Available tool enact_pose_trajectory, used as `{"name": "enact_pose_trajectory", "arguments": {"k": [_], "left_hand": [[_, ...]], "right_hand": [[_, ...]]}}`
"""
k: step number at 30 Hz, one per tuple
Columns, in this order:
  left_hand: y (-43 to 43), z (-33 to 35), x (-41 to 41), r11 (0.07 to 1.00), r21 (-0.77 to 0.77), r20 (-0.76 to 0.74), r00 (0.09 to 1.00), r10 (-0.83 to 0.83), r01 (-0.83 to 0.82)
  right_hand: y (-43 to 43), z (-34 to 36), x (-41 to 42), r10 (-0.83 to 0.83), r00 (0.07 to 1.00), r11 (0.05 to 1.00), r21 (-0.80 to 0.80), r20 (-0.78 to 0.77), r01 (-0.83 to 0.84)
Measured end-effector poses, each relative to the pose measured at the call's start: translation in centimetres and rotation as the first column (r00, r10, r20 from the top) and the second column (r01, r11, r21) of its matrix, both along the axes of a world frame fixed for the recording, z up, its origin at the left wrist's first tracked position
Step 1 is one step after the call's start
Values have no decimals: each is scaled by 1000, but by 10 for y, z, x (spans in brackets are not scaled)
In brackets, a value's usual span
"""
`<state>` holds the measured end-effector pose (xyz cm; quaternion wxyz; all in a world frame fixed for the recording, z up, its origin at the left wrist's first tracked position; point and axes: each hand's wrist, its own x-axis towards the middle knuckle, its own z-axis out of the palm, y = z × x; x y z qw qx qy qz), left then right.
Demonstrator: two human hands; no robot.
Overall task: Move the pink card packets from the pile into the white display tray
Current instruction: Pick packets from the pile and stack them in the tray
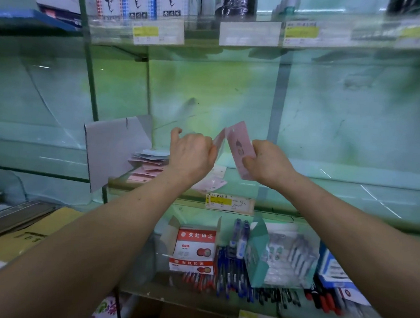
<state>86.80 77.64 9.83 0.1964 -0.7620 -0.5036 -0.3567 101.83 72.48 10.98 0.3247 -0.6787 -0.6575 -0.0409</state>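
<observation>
Both hands are raised over the middle glass shelf (324, 182). My right hand (267, 162) grips a stack of pink card packets (240, 145), held upright and tilted. My left hand (192, 153) pinches the edge of another pink packet (219, 142) that leans against that stack. The white display tray (112, 149) stands at the left end of the shelf, its tall flap up, with several pink packets (147, 167) lying in it. A few loose pink packets (212, 183) lie on the glass below my left hand.
A yellow price label (228, 202) hangs on the shelf's front edge. The shelf below holds a red and white ink pad box (194, 248), blue and red pens (225, 271) and a teal box (260, 254). Boxes stand on the top shelf (139, 2). Cardboard lies at the left (30, 234).
</observation>
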Motion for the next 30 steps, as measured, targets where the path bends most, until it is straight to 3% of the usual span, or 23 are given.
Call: {"name": "enact_pose_trajectory", "arguments": {"k": [10, 16, 20, 30], "left_hand": [[-57, 13, 30, 976, 173, -3, 991, -133, 132], [-115, 12, 65, 947, 192, 11, 964, -265, 258], [-171, 3, 93, 921, 132, -53, 930, -363, 367], [-300, -40, 169, 897, -87, -297, 848, -439, 433]], "right_hand": [[-71, 15, 41, -33, 990, 999, 32, -138, 37], [-143, 15, 68, -36, 984, 994, 96, -175, 54], [-201, 10, 87, -107, 984, 991, 63, -141, 117], [-353, -35, 133, -338, 941, 926, -185, -20, 328]]}}
